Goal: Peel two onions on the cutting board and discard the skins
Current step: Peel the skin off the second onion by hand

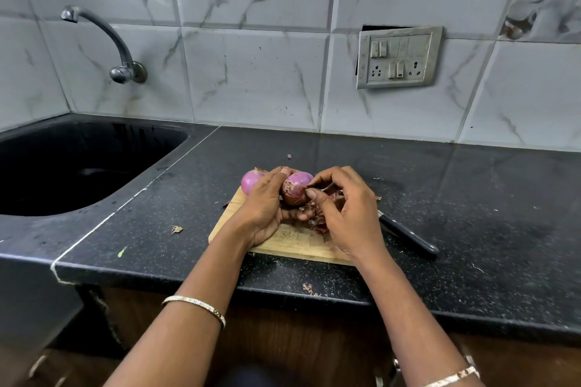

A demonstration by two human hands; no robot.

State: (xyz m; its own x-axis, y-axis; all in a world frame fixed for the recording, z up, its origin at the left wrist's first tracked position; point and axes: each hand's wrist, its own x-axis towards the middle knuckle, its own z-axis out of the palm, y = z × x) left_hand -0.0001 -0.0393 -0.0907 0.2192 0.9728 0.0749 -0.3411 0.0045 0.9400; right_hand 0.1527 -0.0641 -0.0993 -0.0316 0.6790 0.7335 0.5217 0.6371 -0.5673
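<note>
Above the cutting board, the left hand cups a half-skinned onion whose loose skin the right hand pinches, hiding most of the peel pile and the knife blade, while the second onion shows only partly behind the left hand.

Worktop was black speckled stone, polished and glossy, throwing reflections. Cutting board was pale bare wood, matt and scuffed with fine cuts. First onion looked smooth, shiny purple; second onion wore dull, papery red-brown skin over part of it. Loose skins lay dry and crinkled. Knife handle was smooth black plastic, by the look. Tap was dull grey metal, wall tiles glossy marble-patterned ceramic, sink dark and matt.
</note>
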